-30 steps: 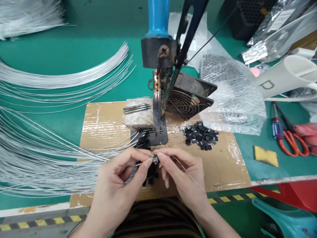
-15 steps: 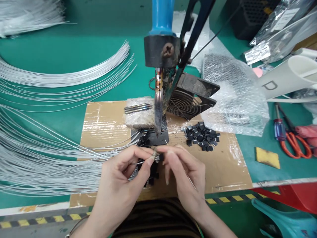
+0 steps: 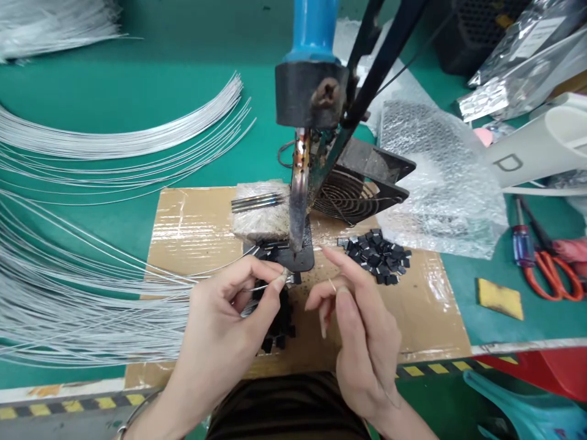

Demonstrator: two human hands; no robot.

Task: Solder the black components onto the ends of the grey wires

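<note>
Left hand (image 3: 233, 315): thumb and index pinched tight on a small connector (image 3: 294, 278), metal end with a black part, plus the end of a white wire. Connector sits at the fingertips, just below the black base plate (image 3: 300, 261) and near the soldering iron (image 3: 300, 174) tip, not touching it. Right hand (image 3: 364, 318): apart from the left, index stretched out, thumb and middle finger lightly closed on thin wire (image 3: 332, 285); only a short bit shows.

Under and beside the left fingers, a heap of black parts (image 3: 277, 333). Right of the plate, a pile of small black-and-metal pieces (image 3: 378, 256). All on a cardboard sheet (image 3: 431, 324) over a green table (image 3: 137, 73). White wires (image 3: 92, 324) fan in from the left; another bundle (image 3: 123, 146) lies above. Behind the iron: wrapped block (image 3: 261, 226) with metal rods (image 3: 257, 202) on top, dusty fan (image 3: 353, 195). Right side: bubble wrap (image 3: 444, 183), yellow sponge (image 3: 499, 298), screwdriver (image 3: 521, 244), red-handled scissors (image 3: 549, 269), white cup (image 3: 527, 153). Turquoise stool-like object (image 3: 518, 400) below the table edge, partly cut off.
</note>
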